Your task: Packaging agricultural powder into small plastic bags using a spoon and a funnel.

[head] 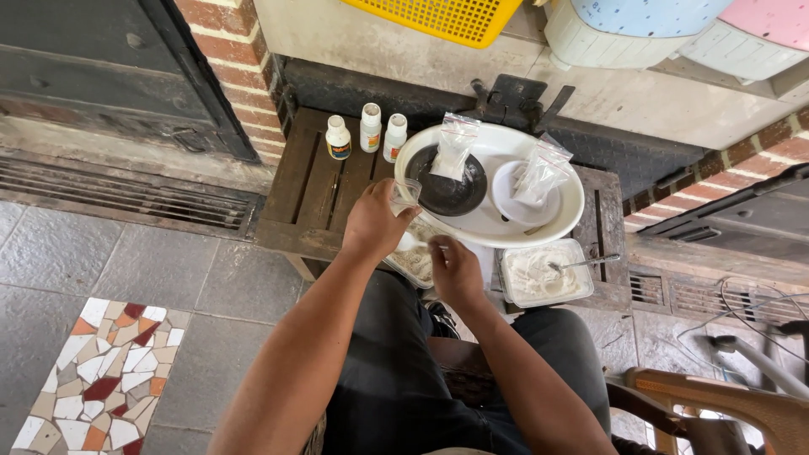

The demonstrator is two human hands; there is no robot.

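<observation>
On the wooden bench, a white basin is holding a black dish, a white plate and two clear bags. Just beside it, a tub of white paste is carrying a spoon. Behind, three small bottles are standing upright. Nearest the person, the left hand is gripping a clear cup, while the right hand is closing round a white spoon over a second tub.

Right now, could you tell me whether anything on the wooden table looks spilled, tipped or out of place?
Nothing stands out. The three small bottles stand upright in a row, the two plastic bags lean inside the white basin, and the spoon rests in the clear tub of white paste. No spill shows.
</observation>
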